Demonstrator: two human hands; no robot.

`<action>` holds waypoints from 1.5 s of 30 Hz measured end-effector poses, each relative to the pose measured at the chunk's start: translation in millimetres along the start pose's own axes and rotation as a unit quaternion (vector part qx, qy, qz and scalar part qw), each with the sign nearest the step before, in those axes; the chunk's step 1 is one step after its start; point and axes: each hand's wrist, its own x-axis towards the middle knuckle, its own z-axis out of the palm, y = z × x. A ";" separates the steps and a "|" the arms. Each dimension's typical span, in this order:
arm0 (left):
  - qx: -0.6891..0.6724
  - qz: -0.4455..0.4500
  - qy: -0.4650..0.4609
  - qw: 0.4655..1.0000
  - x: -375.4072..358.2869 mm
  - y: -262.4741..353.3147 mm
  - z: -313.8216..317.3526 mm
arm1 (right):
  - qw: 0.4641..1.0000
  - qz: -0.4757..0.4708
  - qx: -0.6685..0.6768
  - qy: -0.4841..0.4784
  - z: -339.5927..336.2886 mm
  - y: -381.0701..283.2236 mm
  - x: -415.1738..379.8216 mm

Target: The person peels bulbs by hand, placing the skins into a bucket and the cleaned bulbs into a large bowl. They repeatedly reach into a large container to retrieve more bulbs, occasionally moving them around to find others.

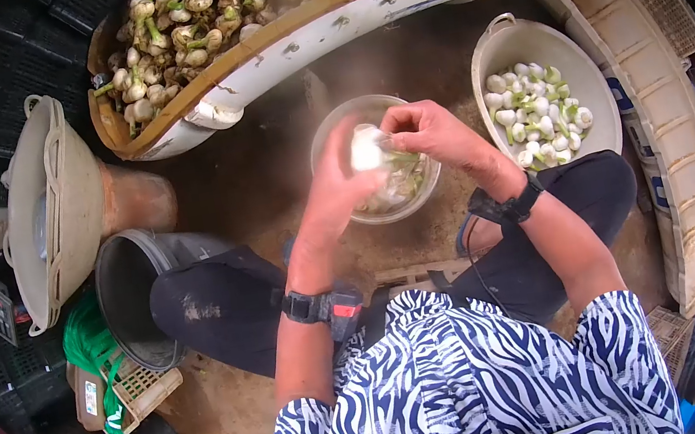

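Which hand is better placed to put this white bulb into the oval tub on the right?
Right, probably: the right hand is on the side of the tub. The left hand seems to cradle the bulb, so it would need passing over.

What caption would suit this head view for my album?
Two hands peel a white bulb above a round tub of peelings.
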 end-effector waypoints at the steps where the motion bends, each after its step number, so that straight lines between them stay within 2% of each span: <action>1: 0.026 -0.097 0.010 0.995 1.1 3.5 1.9 | 0.999 -0.036 0.003 0.007 -0.3 4.3 0.0; 2: 0.052 -0.192 0.022 0.980 1.5 6.6 3.7 | 0.999 -0.035 0.004 0.007 -1.2 8.3 -0.6; 4: 0.028 -0.199 0.009 0.979 0.1 8.8 3.3 | 0.980 -0.095 -0.163 0.069 1.5 11.9 -1.4; 5: 0.004 -0.204 -0.006 0.979 0.9 9.6 2.4 | 0.980 -0.095 -0.162 0.069 0.5 19.9 1.2; 6: 0.006 -0.204 -0.006 0.979 0.8 7.5 1.1 | 0.993 -0.052 -0.027 0.102 0.6 26.3 4.9; 7: -0.074 -0.168 -0.023 0.983 -0.3 4.1 0.0 | 0.985 -0.007 0.108 0.133 -0.5 32.3 6.8; 8: -0.154 -0.130 -0.040 0.979 -1.0 1.6 -0.5 | 0.985 -0.008 0.108 0.133 -1.8 38.0 7.2; 10: -0.167 -0.116 -0.030 0.979 -2.7 4.9 2.4 | 0.950 -0.013 0.267 0.164 4.1 34.9 7.6; 11: -0.180 -0.103 -0.020 0.978 -3.0 6.5 2.8 | 0.949 -0.015 0.268 0.163 5.7 33.0 7.5; 13: -0.174 -0.135 -0.016 0.975 -0.1 -0.9 -0.4 | 0.978 -0.061 0.060 0.191 7.7 23.9 6.2; 14: -0.169 -0.166 -0.013 0.971 1.3 -4.8 -1.8 | 0.978 -0.061 0.060 0.191 6.1 28.1 8.2; 16: -0.180 -0.193 -0.014 0.964 2.1 -7.2 -4.6 | 0.959 -0.110 0.009 0.261 0.5 33.4 13.4; 18: -0.191 -0.213 -0.011 0.958 3.8 -7.3 -11.4 | 0.930 -0.028 0.121 0.346 -14.4 27.7 15.5; 19: -0.252 -0.221 -0.001 0.942 4.0 -7.0 -16.9 | 0.927 -0.075 -0.186 0.317 -29.3 35.2 19.4; 20: -0.310 -0.228 0.007 0.923 4.3 -7.5 -21.1 | 0.922 -0.006 -0.340 0.182 -36.0 46.2 23.2; 21: -0.308 -0.225 0.006 0.924 5.3 -9.4 -22.3 | 0.898 -0.044 -0.402 0.172 -28.6 53.4 19.4; 22: -0.327 -0.230 0.054 0.915 6.0 -11.5 -21.2 | 0.869 -0.080 -0.461 0.162 -11.5 44.3 9.2; 23: -0.346 -0.234 0.101 0.903 8.1 -14.3 -19.7 | 0.875 -0.075 -0.449 0.165 -6.3 29.8 2.6; 24: -0.348 -0.230 0.100 0.903 11.2 -14.7 -17.9 | 0.892 -0.116 -0.407 0.162 2.5 7.1 -0.5; 25: -0.332 -0.237 0.140 0.902 12.1 -15.7 -16.4 | 0.906 -0.154 -0.361 0.158 13.4 -4.6 -2.0; 26: -0.316 -0.246 0.175 0.900 13.5 -17.5 -13.0 | 0.895 -0.183 -0.394 0.100 23.6 -6.2 -2.5; 27: -0.301 -0.248 0.173 0.904 14.0 -35.4 -21.2 | 0.877 -0.202 -0.433 0.050 30.0 -8.4 -6.3; 28: -0.290 -0.255 0.159 0.908 16.8 -55.0 -28.0 | 0.871 -0.198 -0.447 0.055 38.3 -3.2 -8.1; 30: -0.314 -0.267 0.146 0.899 21.3 -44.9 -14.7 | 0.864 -0.172 -0.468 0.068 39.0 -1.0 -8.5; 32: -0.319 -0.254 0.113 0.906 17.4 -24.4 1.0 | 0.898 -0.254 -0.324 0.157 32.9 2.9 -6.7; 33: -0.314 -0.279 0.089 0.903 14.4 -11.7 7.6 | 0.894 -0.249 -0.333 0.168 28.6 4.5 -6.7; 34: -0.319 -0.282 0.080 0.901 14.0 -19.3 4.8 | 0.930 -0.210 -0.242 0.178 25.2 5.1 -6.4; 35: -0.330 -0.280 -0.006 0.901 14.6 -30.8 -2.8 | 0.957 -0.172 -0.146 0.184 21.5 5.6 -6.7; 36: -0.338 -0.275 -0.091 0.896 16.7 -29.6 -3.0 | 0.955 -0.172 -0.150 0.187 18.6 3.0 -7.3; 37: -0.298 -0.297 -0.003 0.907 14.6 -21.2 7.9 | 0.961 -0.132 -0.124 0.210 14.5 -0.2 -8.0; 38: -0.301 -0.295 -0.004 0.907 14.9 -29.3 3.2 | 0.964 -0.092 -0.098 0.229 11.0 -3.4 -8.7; 39: -0.245 -0.291 -0.045 0.924 14.3 -44.6 -7.7 | 0.965 -0.093 -0.101 0.224 5.4 -3.4 -11.0; 40: -0.187 -0.282 -0.076 0.938 15.5 -40.1 -10.6 | 0.952 -0.092 -0.106 0.271 -3.9 -2.5 -14.0; 41: -0.201 -0.239 -0.063 0.948 12.6 -39.5 -6.5 | 0.941 -0.095 -0.108 0.308 -14.2 -1.0 -12.7; 42: -0.162 -0.258 -0.055 0.951 14.3 -48.8 -13.3 | 0.879 -0.165 -0.258 0.366 -33.9 10.2 -11.4; 43: -0.089 -0.270 -0.032 0.958 14.3 -37.5 -8.8 | 0.865 -0.088 -0.286 0.403 -50.0 -6.1 -20.8; 44: 0.023 -0.272 -0.082 0.959 17.1 -33.6 -9.2 | 0.821 -0.098 -0.375 0.420 -72.1 -14.3 -24.5; 45: 0.113 -0.305 -0.121 0.938 16.7 -10.7 -0.5 | 0.793 -0.057 -0.415 0.443 -92.3 -21.1 -29.3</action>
